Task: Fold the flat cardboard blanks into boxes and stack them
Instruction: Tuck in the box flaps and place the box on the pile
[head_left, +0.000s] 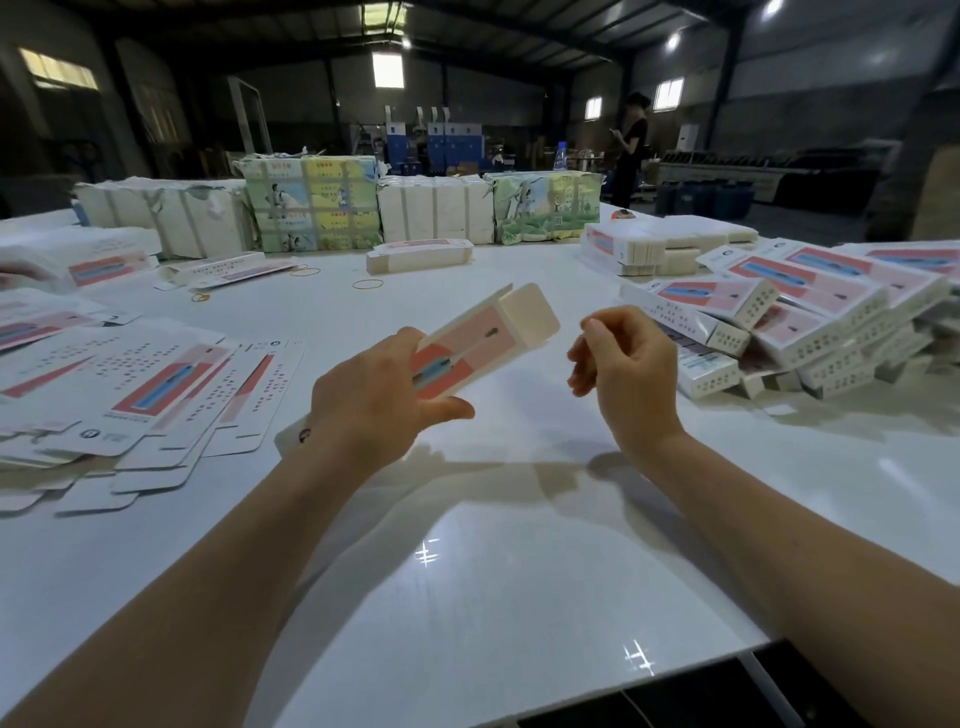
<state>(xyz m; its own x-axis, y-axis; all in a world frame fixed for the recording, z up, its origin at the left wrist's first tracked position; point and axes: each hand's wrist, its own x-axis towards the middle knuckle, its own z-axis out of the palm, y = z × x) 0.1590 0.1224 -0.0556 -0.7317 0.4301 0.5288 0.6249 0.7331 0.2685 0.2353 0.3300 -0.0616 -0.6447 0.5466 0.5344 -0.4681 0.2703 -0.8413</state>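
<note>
At frame centre, the left hand (371, 400) has its grip closed on a half-folded box (478, 338), held above the white tabletop (467, 571). The right hand (623, 364) hovers beside, fingers loosely curled, holding nothing. Flat blanks (130, 384) lie left; finished boxes (805, 322) pile right in a dim warehouse.

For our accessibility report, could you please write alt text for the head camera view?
Above a white table, the left hand grips a pink-and-white box with its end flap open, while the right hand hovers beside it, fingers loosely curled, holding nothing. Flat blanks lie spread at left; folded boxes are piled at right.
</note>
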